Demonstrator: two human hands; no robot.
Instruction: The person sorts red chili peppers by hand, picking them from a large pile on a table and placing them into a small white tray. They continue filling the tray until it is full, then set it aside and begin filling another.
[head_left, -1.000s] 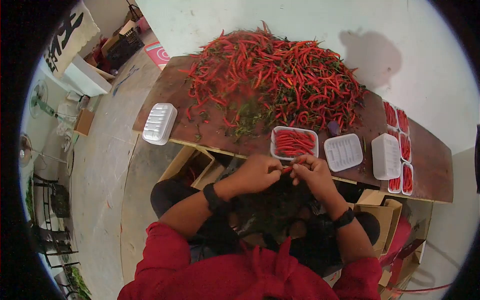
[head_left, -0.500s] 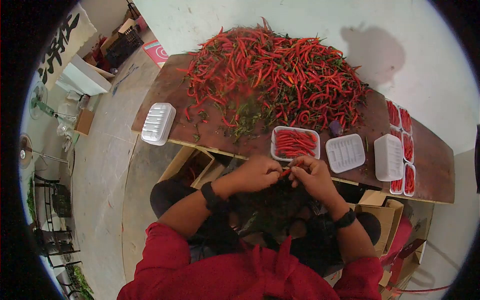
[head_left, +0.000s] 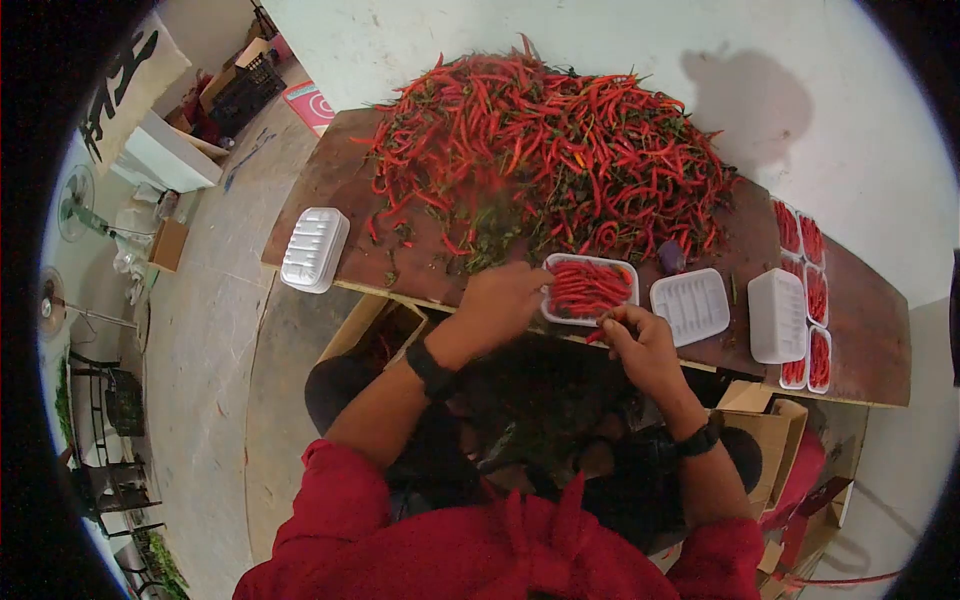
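- The left hand (head_left: 503,303) is at the left rim of the filled tray (head_left: 578,320); whether its fingers grip anything, I cannot tell.
- The right hand (head_left: 643,346) has its fingers pinched on 1 red chili (head_left: 596,337), just off the filled tray's near edge.
- The filled tray, heaped with red chilies, rests near the front edge of the bench (head_left: 335,165).
- Just right of it lies a ribbed white tray (head_left: 690,306).
- Behind is the big chili pile (head_left: 600,150), with green stems and leaves mixed in.
- A white tray stack (head_left: 315,250) sits at the bench's left end.
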